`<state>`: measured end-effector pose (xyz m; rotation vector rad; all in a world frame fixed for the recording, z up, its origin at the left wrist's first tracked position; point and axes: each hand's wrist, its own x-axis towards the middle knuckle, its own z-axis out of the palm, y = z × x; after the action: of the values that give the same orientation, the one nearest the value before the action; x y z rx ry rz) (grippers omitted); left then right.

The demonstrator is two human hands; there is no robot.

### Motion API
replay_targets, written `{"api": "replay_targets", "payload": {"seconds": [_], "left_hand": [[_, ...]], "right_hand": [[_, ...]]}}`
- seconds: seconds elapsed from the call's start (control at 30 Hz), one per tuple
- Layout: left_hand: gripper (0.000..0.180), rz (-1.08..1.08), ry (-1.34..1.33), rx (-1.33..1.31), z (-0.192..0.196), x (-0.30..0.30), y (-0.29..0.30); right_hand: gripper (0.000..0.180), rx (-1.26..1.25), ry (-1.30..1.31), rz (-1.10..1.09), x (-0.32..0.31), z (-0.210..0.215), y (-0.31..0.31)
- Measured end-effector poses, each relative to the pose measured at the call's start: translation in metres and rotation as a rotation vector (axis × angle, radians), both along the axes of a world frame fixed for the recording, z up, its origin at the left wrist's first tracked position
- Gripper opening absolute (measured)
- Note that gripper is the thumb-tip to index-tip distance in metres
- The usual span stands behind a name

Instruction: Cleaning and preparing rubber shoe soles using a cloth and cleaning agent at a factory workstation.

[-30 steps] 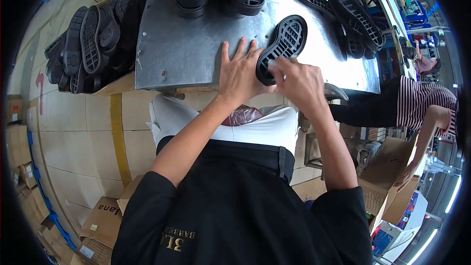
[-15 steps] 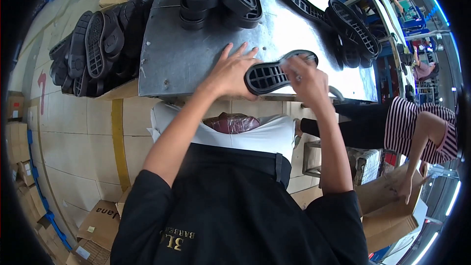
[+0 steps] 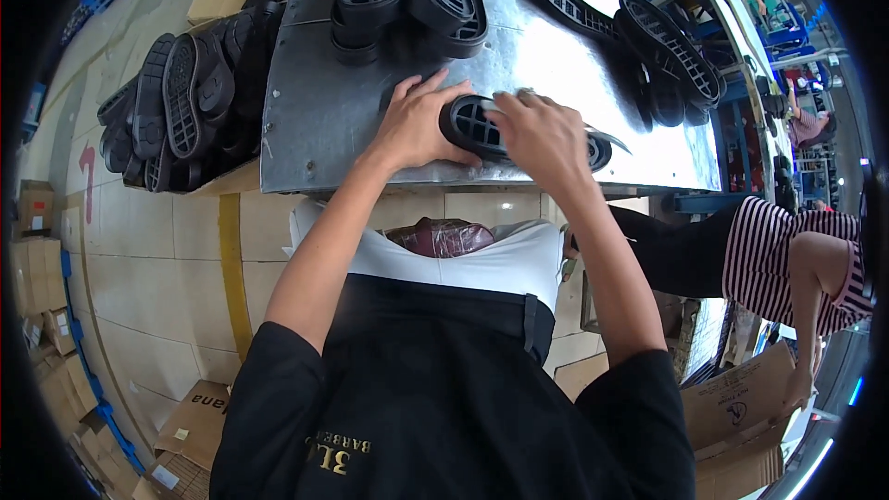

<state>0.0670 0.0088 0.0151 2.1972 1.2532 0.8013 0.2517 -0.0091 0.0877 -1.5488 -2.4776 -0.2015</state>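
Observation:
A black shoe sole (image 3: 472,126) with a grid of ribs inside lies on the metal table near its front edge. My left hand (image 3: 421,130) steadies its left end, thumb on the near side and fingers round the far side. Over the middle of the sole is my right hand (image 3: 546,134), closed on a thin, curved grey tool (image 3: 609,137). The tool's slim end sticks out to the right of the hand; a pale tip shows by the fingertips. Its exact kind is hidden by my fingers, as is the sole's middle.
Stacked black soles (image 3: 412,0) stand at the back of the metal table (image 3: 324,116); more soles (image 3: 667,46) lie to the right. A carton of soles (image 3: 176,102) is at the left. At the right, a person in a striped shirt (image 3: 787,259) reaches into a cardboard box (image 3: 741,407).
The sole has shifted slightly left and now lies lower on the table. My right hand has moved left along it with the tool; my left hand has moved left with the sole's end.

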Motion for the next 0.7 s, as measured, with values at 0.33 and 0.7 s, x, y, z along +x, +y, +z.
{"api": "replay_targets", "payload": {"seconds": [0.33,0.7], "left_hand": [[0.085,0.002,0.004,-0.031,0.001,0.002,0.002],[0.090,-0.001,0.060,-0.093,0.013,0.004,0.001]], "right_hand": [[0.018,0.080,-0.233,0.185,-0.026,-0.010,-0.002],[0.017,-0.040,-0.173,0.168,-0.004,0.010,0.014]]}}
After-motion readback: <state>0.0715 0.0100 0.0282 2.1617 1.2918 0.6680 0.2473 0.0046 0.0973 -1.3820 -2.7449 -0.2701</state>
